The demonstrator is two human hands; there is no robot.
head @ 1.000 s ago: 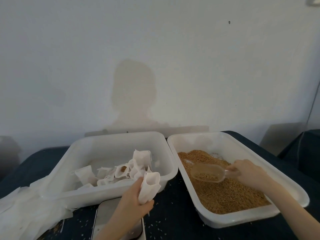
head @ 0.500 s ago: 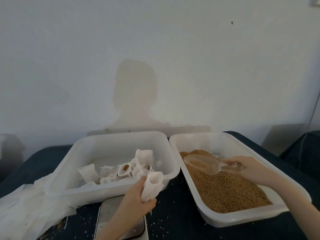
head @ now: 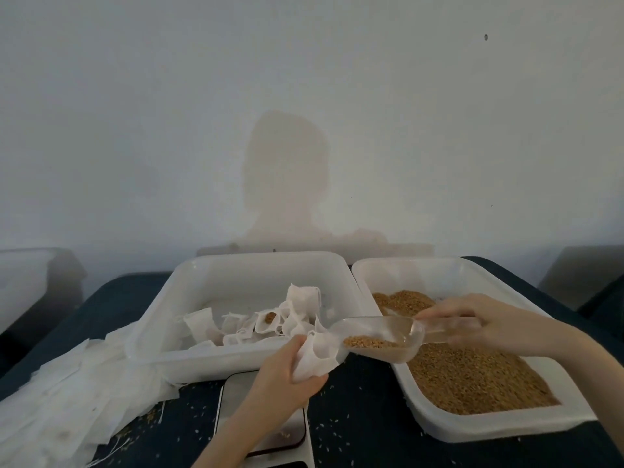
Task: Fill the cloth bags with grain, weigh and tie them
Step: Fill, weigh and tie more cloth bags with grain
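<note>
My left hand grips a small white cloth bag with its mouth turned to the right, above the scale. My right hand holds the handle of a clear plastic scoop with brown grain in its tip. The scoop's tip sits at the bag's mouth. The right white tub holds a bed of grain. The left white tub holds several cloth bags, one showing grain inside.
A pile of flat white cloth bags lies on the dark table at the left. Loose grains are scattered over the table around the scale. A wall stands close behind the tubs. Another pale container is at the far left.
My right hand lifted the scoop out of the grain tub and swung it left to the bag's mouth. My left hand turned the bag's opening toward the scoop.
</note>
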